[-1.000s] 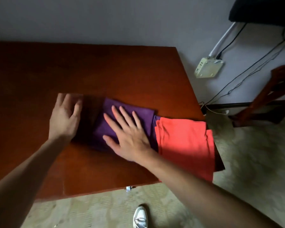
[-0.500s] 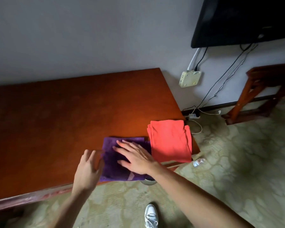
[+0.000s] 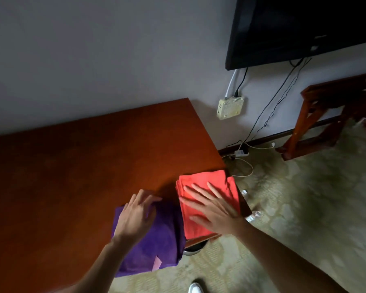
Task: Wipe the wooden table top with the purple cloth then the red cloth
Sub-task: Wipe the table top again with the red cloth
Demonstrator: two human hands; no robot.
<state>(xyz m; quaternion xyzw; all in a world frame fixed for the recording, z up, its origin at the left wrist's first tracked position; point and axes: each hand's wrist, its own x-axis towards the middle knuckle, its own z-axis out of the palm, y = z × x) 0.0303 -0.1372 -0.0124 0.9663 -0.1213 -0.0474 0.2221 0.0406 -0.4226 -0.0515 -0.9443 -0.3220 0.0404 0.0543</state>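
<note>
Purple cloth [image 3: 156,248], folded, lies at the near right part of the wooden table [image 3: 82,176]; its near edge hangs over the table's front edge. A small pale tag shows near that overhanging edge. Left hand [image 3: 135,216] lies on the cloth's far left part, fingers bent toward the cloth's far edge; whether they pinch the fabric I cannot tell.

Red cloth [image 3: 199,220], folded in layers, sits just right of the purple one at the table's right near corner, edges touching or nearly so. Right hand [image 3: 211,208] lies flat on it, palm down, fingers straight and spread apart, pointing left and away.

Off the table: patterned greenish carpet [image 3: 304,208], white shoe tip [image 3: 195,288] at the bottom edge, clear plastic bottles [image 3: 253,216] on the floor by the table corner. Grey wall [image 3: 93,60] behind, dark screen [image 3: 294,28] mounted upper right, beige box [image 3: 230,107] under it with cables running down to a power strip [image 3: 241,153]. Reddish wooden stand [image 3: 325,115] at far right.
</note>
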